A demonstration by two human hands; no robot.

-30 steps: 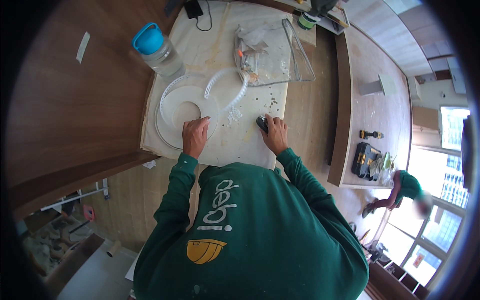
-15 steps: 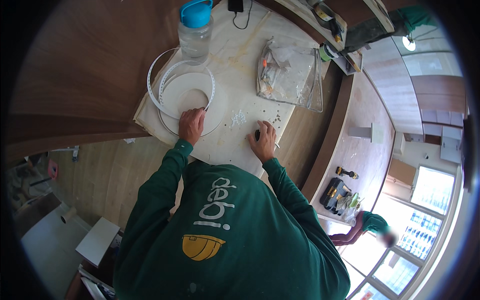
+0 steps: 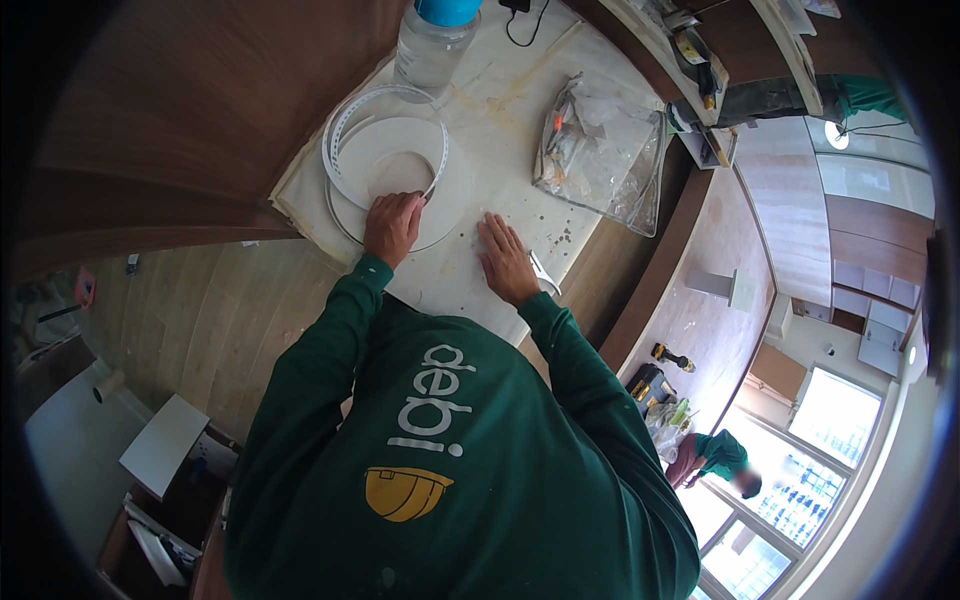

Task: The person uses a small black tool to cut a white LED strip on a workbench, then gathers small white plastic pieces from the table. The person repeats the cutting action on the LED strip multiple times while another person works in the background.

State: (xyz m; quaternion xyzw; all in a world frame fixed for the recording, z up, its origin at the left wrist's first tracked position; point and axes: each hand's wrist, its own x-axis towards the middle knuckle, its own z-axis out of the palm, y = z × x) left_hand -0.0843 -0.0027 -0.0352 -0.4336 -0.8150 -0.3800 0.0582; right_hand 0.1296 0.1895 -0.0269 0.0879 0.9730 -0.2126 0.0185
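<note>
My left hand is closed at the near edge of a coiled white strip with a row of small marks along it, fingers pinching its edge. Under the strip lies a flat pale ring-shaped roll on the covered table. My right hand lies flat on the tabletop with its fingers stretched out, holding nothing. Beside its wrist is a slim white object, partly hidden, whose kind I cannot make out. Small dark spots or bits are scattered to the right of that hand.
A clear bottle with a blue lid stands behind the coil. Toward the far right edge lies a clear plastic bag with mixed contents. A cordless drill rests on a long surface at right, and another person is beyond it.
My right hand has flattened, moved left, and covers the spot where small white bits lay; the dark thing at its fingers no longer shows. The strip's loose loop has drawn in over the roll.
</note>
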